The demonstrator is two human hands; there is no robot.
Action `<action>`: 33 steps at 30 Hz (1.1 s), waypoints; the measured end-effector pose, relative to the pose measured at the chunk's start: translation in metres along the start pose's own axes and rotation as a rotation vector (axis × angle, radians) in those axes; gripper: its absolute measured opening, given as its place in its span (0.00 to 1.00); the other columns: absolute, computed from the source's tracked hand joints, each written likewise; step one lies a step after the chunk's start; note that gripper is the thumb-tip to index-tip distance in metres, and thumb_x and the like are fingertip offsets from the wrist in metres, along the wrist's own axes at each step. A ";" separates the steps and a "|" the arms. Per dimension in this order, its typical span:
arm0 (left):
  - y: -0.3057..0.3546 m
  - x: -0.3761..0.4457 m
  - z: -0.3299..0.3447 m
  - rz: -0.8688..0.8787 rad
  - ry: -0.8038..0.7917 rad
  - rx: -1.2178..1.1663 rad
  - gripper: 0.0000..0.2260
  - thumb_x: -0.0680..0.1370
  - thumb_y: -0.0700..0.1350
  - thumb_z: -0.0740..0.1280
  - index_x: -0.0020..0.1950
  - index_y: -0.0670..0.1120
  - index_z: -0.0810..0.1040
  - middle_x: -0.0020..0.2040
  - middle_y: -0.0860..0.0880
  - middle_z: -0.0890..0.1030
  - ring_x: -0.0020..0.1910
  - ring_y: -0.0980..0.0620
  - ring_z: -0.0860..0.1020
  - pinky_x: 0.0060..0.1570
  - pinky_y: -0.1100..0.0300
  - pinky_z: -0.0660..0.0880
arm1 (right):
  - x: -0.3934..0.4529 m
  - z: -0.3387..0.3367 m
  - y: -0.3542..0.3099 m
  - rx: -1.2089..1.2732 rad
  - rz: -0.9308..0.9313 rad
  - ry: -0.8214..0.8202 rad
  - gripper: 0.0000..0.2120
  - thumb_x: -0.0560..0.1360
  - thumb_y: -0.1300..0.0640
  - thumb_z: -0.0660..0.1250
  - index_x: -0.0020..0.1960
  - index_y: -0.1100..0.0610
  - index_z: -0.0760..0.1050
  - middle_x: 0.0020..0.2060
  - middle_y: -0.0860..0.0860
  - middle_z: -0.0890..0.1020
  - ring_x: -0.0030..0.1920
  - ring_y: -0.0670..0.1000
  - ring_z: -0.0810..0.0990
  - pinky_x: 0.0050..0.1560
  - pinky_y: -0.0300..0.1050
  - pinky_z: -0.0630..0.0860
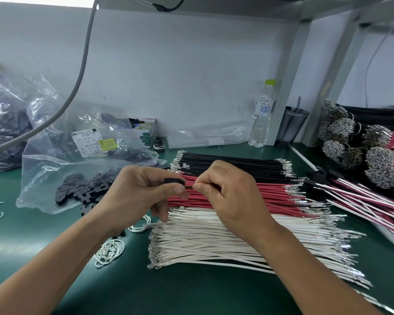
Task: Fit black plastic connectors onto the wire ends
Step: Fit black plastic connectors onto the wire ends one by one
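1. My left hand (143, 192) pinches a black plastic connector (174, 181) between thumb and forefinger; my right hand (228, 192) pinches a wire end (190, 188) right at its mouth, above the red wires (271, 194). Which colour I hold is hidden.
2. I'd keep the terminal square to the cavity, grip close behind the crimp, and push straight until it seats, I judge.
3. Black wires (232, 165) lie beyond the red, white wires (214, 242) nearer me.
4. The clear bag (43, 192) to the left spills loose black connectors (77, 192); a far-left bag (7, 114) holds dark parts.
5. A small open box (146, 133) sits far behind, contents unclear.
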State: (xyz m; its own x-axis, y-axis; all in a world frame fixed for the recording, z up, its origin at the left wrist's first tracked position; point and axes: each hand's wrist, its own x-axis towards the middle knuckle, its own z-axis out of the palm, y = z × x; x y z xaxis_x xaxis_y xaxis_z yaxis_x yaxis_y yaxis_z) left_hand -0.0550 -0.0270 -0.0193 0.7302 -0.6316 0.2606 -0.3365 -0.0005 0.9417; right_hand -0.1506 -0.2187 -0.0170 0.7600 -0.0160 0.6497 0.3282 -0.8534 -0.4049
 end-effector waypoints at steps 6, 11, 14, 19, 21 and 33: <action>0.000 0.003 0.000 -0.018 -0.027 0.028 0.11 0.71 0.52 0.76 0.52 0.51 0.88 0.45 0.46 0.89 0.26 0.47 0.82 0.26 0.62 0.76 | 0.002 -0.007 0.003 -0.173 -0.021 0.012 0.06 0.77 0.48 0.71 0.44 0.48 0.82 0.39 0.40 0.77 0.40 0.42 0.75 0.38 0.40 0.70; -0.004 0.008 -0.002 -0.029 0.076 0.026 0.10 0.70 0.49 0.77 0.50 0.49 0.89 0.39 0.47 0.88 0.26 0.49 0.81 0.23 0.62 0.74 | -0.002 -0.004 -0.006 -0.262 -0.205 0.060 0.05 0.75 0.49 0.73 0.48 0.49 0.83 0.43 0.43 0.76 0.45 0.46 0.72 0.39 0.38 0.69; -0.009 0.008 -0.004 -0.077 0.106 0.011 0.09 0.71 0.44 0.78 0.50 0.48 0.89 0.34 0.46 0.86 0.24 0.51 0.80 0.23 0.65 0.74 | -0.007 0.015 -0.014 -0.229 -0.165 -0.263 0.05 0.76 0.46 0.71 0.49 0.44 0.84 0.44 0.41 0.79 0.46 0.45 0.72 0.39 0.45 0.72; -0.014 0.010 -0.007 -0.093 0.098 0.050 0.07 0.74 0.40 0.77 0.50 0.49 0.89 0.42 0.46 0.88 0.27 0.50 0.82 0.24 0.64 0.75 | -0.007 0.024 -0.010 -0.165 -0.058 -0.364 0.06 0.78 0.46 0.68 0.48 0.44 0.83 0.43 0.37 0.79 0.47 0.40 0.73 0.46 0.45 0.73; -0.015 0.010 -0.008 -0.092 0.092 0.052 0.07 0.74 0.41 0.78 0.50 0.50 0.88 0.43 0.46 0.88 0.28 0.50 0.83 0.24 0.63 0.76 | -0.007 0.021 -0.007 -0.146 -0.020 -0.381 0.05 0.77 0.45 0.69 0.48 0.44 0.82 0.42 0.36 0.77 0.47 0.39 0.74 0.47 0.43 0.73; -0.010 0.009 -0.009 -0.134 0.058 -0.072 0.10 0.69 0.41 0.77 0.50 0.44 0.89 0.43 0.40 0.88 0.28 0.49 0.83 0.27 0.62 0.78 | 0.004 -0.010 0.004 0.069 0.116 -0.107 0.05 0.78 0.55 0.71 0.49 0.44 0.82 0.41 0.39 0.79 0.45 0.43 0.79 0.43 0.37 0.73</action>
State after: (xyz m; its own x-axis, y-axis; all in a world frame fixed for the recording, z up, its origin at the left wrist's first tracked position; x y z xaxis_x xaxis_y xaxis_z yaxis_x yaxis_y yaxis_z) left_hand -0.0400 -0.0260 -0.0251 0.7994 -0.5840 0.1410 -0.1913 -0.0249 0.9812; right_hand -0.1514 -0.2274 -0.0095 0.8491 -0.0535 0.5256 0.2700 -0.8112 -0.5187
